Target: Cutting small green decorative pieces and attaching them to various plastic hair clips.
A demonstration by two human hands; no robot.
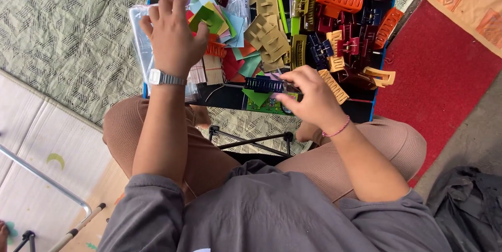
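While the person sits cross-legged on the mat, the right hand pinches a dark blue clip over a green card, at about six o'clock of the tray. The left hand lies spread and flat on a clear bag beside loose cards at nine o'clock, gripping nothing. Heaped clips fill three o'clock. It looks like mounting a clip on a card; seating it squarely seems to call for a steady pinch.

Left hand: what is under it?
Under the left hand lie coloured paper cards and clear plastic bags; whatever sits directly beneath the palm is covered.
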